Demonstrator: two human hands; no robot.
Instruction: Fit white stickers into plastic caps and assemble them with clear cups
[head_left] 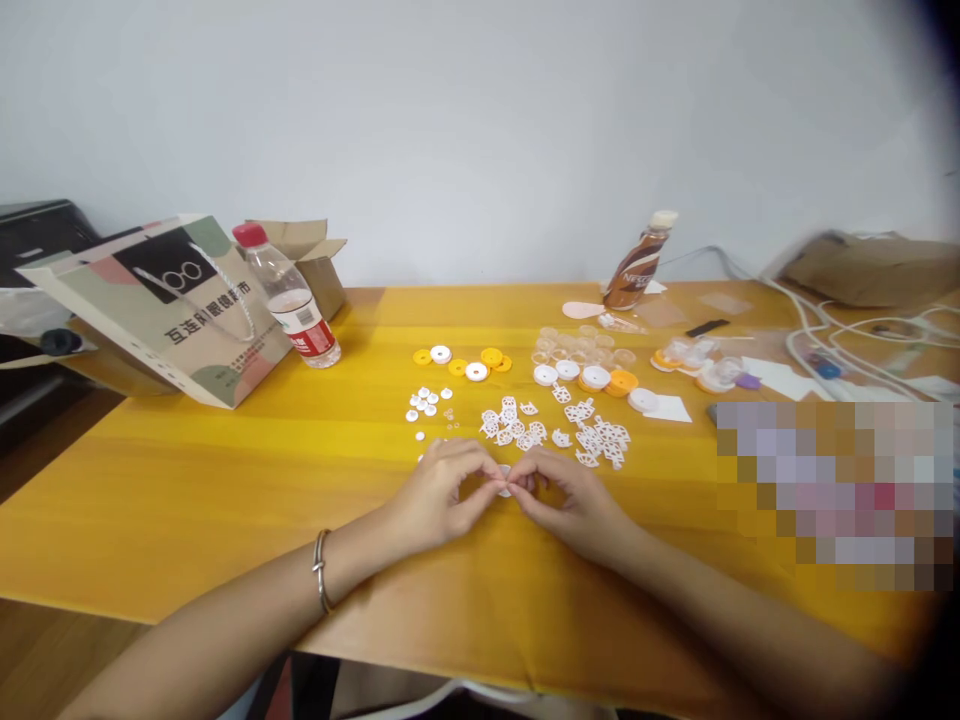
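While both bare forearms reach in over the yellow-brown wooden-looking table (225, 500), their hands meet just on the near side of a loose spread of white openwork plastic pieces (561, 438), which serves as the landmark here. Between the fingertips sits a small, pale round piece (505, 470), partly covered by them, on the near side of the spread. The left hand (442, 490), below a silver-coloured metal bracelet (321, 570), has thumb and forefinger drawn together in a pinch at the round piece. The right hand (574, 498) pinches at it from the other side, its thumb and forefinger nearly meeting the left fingertips; how the grip is shared between the hands cannot be told.

To the left of the spread lie small white round plastic caps (427, 398) and, between the two, a few tiny clear rings (450, 412). Beyond the spread, toward its left, are flat yellow and white plastic discs (476, 372); directly beyond it stand clear round plastic cups (570, 346), with white and yellow plastic wheels (595, 377) along their near side. A white sheet of paper (671, 408) lies to its right. Well beyond it stands a brown-labelled drink bottle with a cream cap (634, 265), and far to its left a clear plastic bottle with a red cap (289, 300).
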